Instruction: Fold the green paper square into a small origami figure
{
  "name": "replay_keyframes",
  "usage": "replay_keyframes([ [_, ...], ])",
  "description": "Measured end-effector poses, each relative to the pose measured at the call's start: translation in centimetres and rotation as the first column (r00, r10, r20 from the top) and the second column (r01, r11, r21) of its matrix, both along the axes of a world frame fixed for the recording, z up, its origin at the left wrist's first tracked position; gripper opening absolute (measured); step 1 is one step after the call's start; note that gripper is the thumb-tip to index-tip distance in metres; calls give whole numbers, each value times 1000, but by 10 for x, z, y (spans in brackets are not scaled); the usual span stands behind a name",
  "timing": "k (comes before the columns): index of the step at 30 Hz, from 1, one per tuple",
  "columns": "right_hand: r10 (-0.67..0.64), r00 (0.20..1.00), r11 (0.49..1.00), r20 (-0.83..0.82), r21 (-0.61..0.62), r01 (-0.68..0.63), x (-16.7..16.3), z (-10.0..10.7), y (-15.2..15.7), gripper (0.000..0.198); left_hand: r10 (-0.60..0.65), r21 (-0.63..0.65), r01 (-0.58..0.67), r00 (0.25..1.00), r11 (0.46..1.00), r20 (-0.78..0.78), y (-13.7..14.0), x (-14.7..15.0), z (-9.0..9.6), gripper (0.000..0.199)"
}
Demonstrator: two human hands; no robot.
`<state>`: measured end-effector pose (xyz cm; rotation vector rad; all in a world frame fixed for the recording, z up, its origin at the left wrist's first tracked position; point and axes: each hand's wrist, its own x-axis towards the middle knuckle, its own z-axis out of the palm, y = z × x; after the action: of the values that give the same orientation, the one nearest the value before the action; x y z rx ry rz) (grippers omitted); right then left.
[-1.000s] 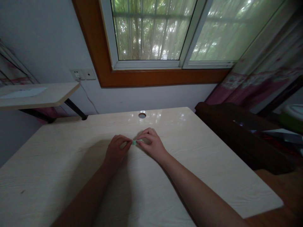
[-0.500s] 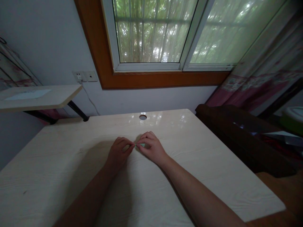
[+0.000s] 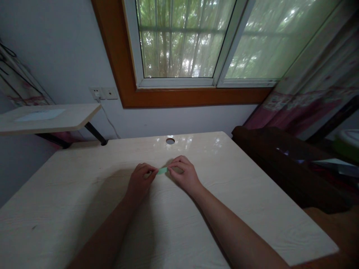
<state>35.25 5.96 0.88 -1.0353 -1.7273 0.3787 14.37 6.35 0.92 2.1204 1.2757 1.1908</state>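
A short, flat, pale green strip stretches between my two hands, just above or on the desk; which of the two I cannot tell. My left hand pinches its left end between thumb and fingertips. At the other end, my right hand holds the strip in a similar pinch. The strip looks thin, like paper or tape, but its material is not clear. Its ends are hidden under my fingertips. Both forearms reach in over the pale wood-grain desk.
Behind my hands is a round cable hole in the desktop. A raised shelf on black legs stands at the back left, bearing a sheet of paper. Dark brown furniture borders the desk's right side. A window is ahead.
My right hand has moved slightly right, away from my left, and more of the green strip now shows between them. Both hands keep their pinch. The camera view has shifted a little.
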Motion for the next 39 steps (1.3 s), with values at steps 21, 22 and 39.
replay_keyframes([
  [21, -64, 993, 997, -98, -58, 59, 1, 2, -5, 9, -5, -113, 17, 994, 993, 109, 2, -3, 0, 17],
  [22, -69, 993, 996, -99, -61, 63, 1, 2, -5, 8, -1, -117, 14, 994, 993, 108, 3, -3, 0, 18],
  [39, -56, 997, 996, -57, -75, 51, 3, -3, -2, 11, -92, -190, 97, 995, 977, 35, 5, 2, 2, 22],
])
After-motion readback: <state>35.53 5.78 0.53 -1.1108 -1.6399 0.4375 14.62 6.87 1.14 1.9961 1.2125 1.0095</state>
